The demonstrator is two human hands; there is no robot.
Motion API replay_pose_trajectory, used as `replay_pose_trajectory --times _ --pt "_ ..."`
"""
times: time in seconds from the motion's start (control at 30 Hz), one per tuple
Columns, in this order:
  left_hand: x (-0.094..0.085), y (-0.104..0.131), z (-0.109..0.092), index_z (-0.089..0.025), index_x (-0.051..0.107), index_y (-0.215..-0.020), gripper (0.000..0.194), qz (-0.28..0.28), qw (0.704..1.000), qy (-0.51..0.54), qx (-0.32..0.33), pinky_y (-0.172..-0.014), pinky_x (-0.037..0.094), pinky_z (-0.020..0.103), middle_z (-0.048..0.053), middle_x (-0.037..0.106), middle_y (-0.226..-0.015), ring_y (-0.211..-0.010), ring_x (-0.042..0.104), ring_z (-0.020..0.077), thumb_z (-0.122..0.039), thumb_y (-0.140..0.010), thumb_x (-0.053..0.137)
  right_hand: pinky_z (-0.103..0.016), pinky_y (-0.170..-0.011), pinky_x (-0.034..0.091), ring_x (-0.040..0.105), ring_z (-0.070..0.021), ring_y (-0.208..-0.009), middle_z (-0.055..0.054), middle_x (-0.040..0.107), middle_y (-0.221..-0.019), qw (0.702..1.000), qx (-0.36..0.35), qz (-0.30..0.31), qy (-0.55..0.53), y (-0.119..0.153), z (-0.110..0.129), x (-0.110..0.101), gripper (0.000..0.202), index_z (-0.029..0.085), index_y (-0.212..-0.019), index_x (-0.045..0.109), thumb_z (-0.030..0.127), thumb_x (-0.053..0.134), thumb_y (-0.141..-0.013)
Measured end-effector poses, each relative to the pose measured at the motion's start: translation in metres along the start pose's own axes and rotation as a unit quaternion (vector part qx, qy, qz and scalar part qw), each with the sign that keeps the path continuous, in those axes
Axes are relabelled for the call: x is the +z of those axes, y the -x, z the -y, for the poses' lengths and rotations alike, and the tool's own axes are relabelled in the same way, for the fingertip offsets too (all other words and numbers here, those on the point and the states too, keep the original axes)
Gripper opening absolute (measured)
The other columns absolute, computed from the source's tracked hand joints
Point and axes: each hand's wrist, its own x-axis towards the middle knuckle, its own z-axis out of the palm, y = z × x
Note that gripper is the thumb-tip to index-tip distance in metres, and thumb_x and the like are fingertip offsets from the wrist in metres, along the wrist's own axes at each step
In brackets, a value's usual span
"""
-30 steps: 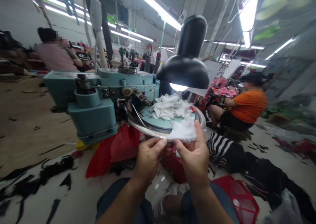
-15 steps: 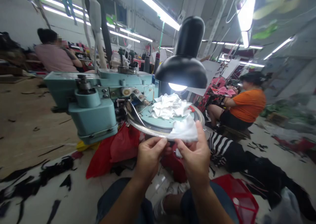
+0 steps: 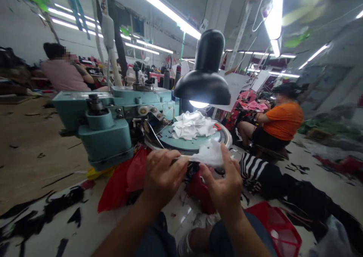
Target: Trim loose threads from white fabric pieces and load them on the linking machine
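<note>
A piece of white knitted fabric (image 3: 211,153) stands at the front edge of the linking machine's round dial (image 3: 185,145). My right hand (image 3: 225,183) is closed on it, thumb below and fingers behind its right side. My left hand (image 3: 166,174) is at the front left of the dial's rim, its fingers bent over the edge and pressed together. What lies under those fingers is hidden. A heap of white fabric pieces (image 3: 193,125) rests in the middle of the dial, with a small red-handled tool (image 3: 217,126) beside it.
The teal machine head (image 3: 106,138) stands to the left. A lit black lamp (image 3: 202,85) hangs low over the dial. Red bags (image 3: 119,185) are below, and dark striped cloth (image 3: 252,172) lies on the right. Two people sit at work farther off.
My left hand has moved slightly left and turned, its back now upward with the fingers over the rim. My right hand stays at the white fabric piece. The view has shifted a little.
</note>
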Motion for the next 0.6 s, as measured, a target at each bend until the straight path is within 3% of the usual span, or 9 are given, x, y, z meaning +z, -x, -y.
replay_pose_trajectory --times 0.03,0.1,0.17,0.27,0.5,0.6 --pt "-0.004 -0.007 0.006 -0.019 0.071 -0.096 0.016 0.043 0.998 0.04 0.038 -0.087 0.048 0.04 0.007 0.07 -0.09 -0.089 0.062 0.0218 -0.013 -0.081 0.071 -0.051 -0.104 0.047 0.061 -0.0336 -0.119 -0.016 0.064 -0.132 0.999 -0.034 -0.011 0.031 0.0 0.001 -0.002 0.072 0.017 -0.141 0.053 0.036 0.077 -0.077" --pt "-0.009 -0.018 0.015 -0.016 0.069 -0.096 0.013 0.101 0.985 0.121 0.066 -0.084 0.051 0.034 0.007 0.07 -0.09 -0.088 0.062 0.0197 -0.012 -0.083 0.069 -0.045 -0.1 0.052 0.065 -0.0302 -0.114 -0.016 0.061 -0.136 0.999 -0.032 -0.026 0.025 0.0 0.004 -0.004 0.069 0.019 -0.146 0.047 0.032 0.072 -0.083" --pt "-0.01 -0.024 0.02 -0.014 0.069 -0.093 0.009 0.12 0.977 0.163 0.061 -0.08 0.053 0.031 0.007 0.069 -0.088 -0.085 0.062 0.0183 -0.012 -0.085 0.067 -0.035 -0.085 0.059 0.071 -0.0245 -0.098 -0.015 0.064 -0.132 0.999 0.03 -0.021 -0.015 0.0 0.009 -0.004 0.072 0.019 -0.15 0.039 0.029 0.068 -0.085" --pt "-0.008 -0.024 0.022 -0.014 0.069 -0.093 0.009 0.121 0.974 0.182 0.057 -0.079 0.053 0.031 0.007 0.069 -0.087 -0.085 0.062 0.0181 -0.012 -0.084 0.068 -0.026 -0.069 0.06 0.073 -0.0191 -0.08 -0.012 0.072 -0.115 0.994 0.092 -0.011 -0.053 0.001 0.01 -0.005 0.078 0.016 -0.151 0.038 0.029 0.071 -0.082" --pt "-0.007 -0.021 0.028 -0.015 0.069 -0.102 0.018 0.122 0.971 0.17 0.115 -0.078 0.053 0.031 0.008 0.068 -0.09 -0.088 0.062 0.019 -0.009 -0.085 0.066 -0.032 -0.086 0.059 0.069 -0.0236 -0.105 -0.012 0.061 -0.136 0.997 0.058 -0.039 -0.038 0.009 0.0 -0.006 0.073 0.021 -0.145 0.047 0.032 0.074 -0.078" --pt "-0.008 -0.019 0.029 -0.014 0.069 -0.101 0.016 0.134 0.972 0.148 0.126 -0.078 0.053 0.031 0.008 0.068 -0.09 -0.087 0.061 0.0195 -0.011 -0.086 0.065 -0.033 -0.088 0.059 0.069 -0.0233 -0.105 -0.011 0.06 -0.138 0.998 0.043 -0.054 -0.012 0.008 -0.002 -0.004 0.07 0.024 -0.144 0.048 0.031 0.074 -0.079"
